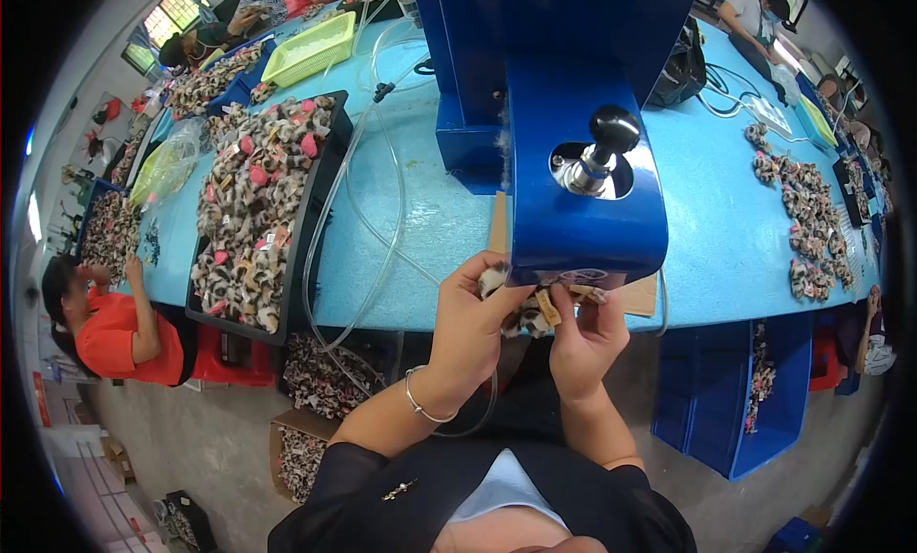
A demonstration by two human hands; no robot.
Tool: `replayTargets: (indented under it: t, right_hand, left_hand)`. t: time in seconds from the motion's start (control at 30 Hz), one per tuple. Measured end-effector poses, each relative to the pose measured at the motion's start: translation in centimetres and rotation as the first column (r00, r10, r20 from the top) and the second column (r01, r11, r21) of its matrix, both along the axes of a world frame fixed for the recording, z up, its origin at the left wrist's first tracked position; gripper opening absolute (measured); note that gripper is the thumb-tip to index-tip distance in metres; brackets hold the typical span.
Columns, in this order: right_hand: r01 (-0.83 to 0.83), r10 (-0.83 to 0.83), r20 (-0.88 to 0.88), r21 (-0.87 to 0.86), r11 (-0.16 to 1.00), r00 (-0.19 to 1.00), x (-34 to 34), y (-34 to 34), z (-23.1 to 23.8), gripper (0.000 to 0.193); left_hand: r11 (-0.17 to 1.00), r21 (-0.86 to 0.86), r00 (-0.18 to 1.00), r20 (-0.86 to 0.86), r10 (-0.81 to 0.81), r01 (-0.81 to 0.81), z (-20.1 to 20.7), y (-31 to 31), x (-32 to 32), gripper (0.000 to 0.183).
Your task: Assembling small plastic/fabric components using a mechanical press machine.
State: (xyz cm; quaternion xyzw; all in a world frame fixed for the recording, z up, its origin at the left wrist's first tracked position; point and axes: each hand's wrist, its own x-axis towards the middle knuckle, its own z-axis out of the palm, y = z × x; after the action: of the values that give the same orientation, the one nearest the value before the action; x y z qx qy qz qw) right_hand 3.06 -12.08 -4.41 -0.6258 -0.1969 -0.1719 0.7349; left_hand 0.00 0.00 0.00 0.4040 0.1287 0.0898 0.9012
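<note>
In the head view, the person's left hand (468, 314) is curled nearly closed, thumb against fingers, gripping a small furry piece (523, 321) mottled in white, brown and black. The right hand (587, 348) is bent in from the other side, its thumb and fingers pinched together on the same piece, next to a tan tab (547, 308). The piece is between the two hands, at the near edge of the worktop (411, 190), just below the front of a blue machine (587, 230); whether it touches the machine cannot be told, since fingers and machine hide part of it. A black knob (613, 130) stands on a metal stem in an opening on top of the machine. A silver bracelet (413, 395) circles the left wrist. Flat cardboard (638, 297) shows beside the machine on the right. To the left, clear tubing (351, 204) loops over the light blue surface, near a black tray (323, 185) heaped with similar furry pieces, some with pink parts. A light green basket (310, 52) is farther back. More furry pieces lie in a long pile (812, 219) at the right, and a blue bin (707, 395) stands below. At the far left sits a co-worker in red (119, 343).
</note>
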Motion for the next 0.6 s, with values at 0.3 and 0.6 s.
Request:
replayTargets:
  t: [0.3,0.6]
  right_hand:
    - [0.042,-0.042,-0.031,0.022,0.999,0.999,-0.30,0.03,0.34,0.028]
    - [0.055,-0.054,-0.038,0.024,0.998,0.998,-0.47,-0.57,-0.41,0.027]
  left_hand:
    - [1.000,-0.009,1.000,0.007,-0.007,0.008,0.12,-0.22,0.11,0.020]
    - [0.999,0.015,0.999,-0.017,-0.030,0.030,0.33,-0.45,0.53,0.021]
